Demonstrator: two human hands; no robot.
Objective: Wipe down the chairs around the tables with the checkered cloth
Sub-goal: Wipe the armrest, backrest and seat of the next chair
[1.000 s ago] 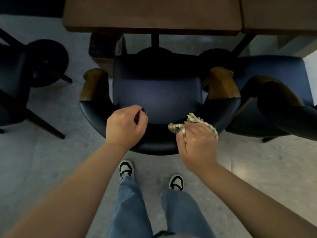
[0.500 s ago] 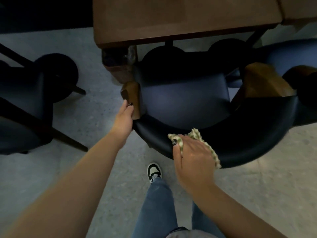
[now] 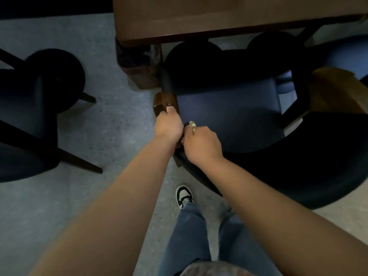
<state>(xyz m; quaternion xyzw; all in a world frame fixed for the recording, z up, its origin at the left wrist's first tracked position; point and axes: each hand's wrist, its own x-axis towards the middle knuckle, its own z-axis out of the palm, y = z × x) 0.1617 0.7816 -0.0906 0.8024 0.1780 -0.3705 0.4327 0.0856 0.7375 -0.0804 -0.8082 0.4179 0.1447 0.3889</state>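
Take the wooden table at the top of your view as your landmark. Its thick brown corner leg comes down to a pale speckled floor. Directly below the table, nearer you, one black-and-white sneaker stands on that floor, with blue jeans running from it to the bottom edge. Under the table's near edge, two dark rounded shapes show, too shadowed for you to identify.
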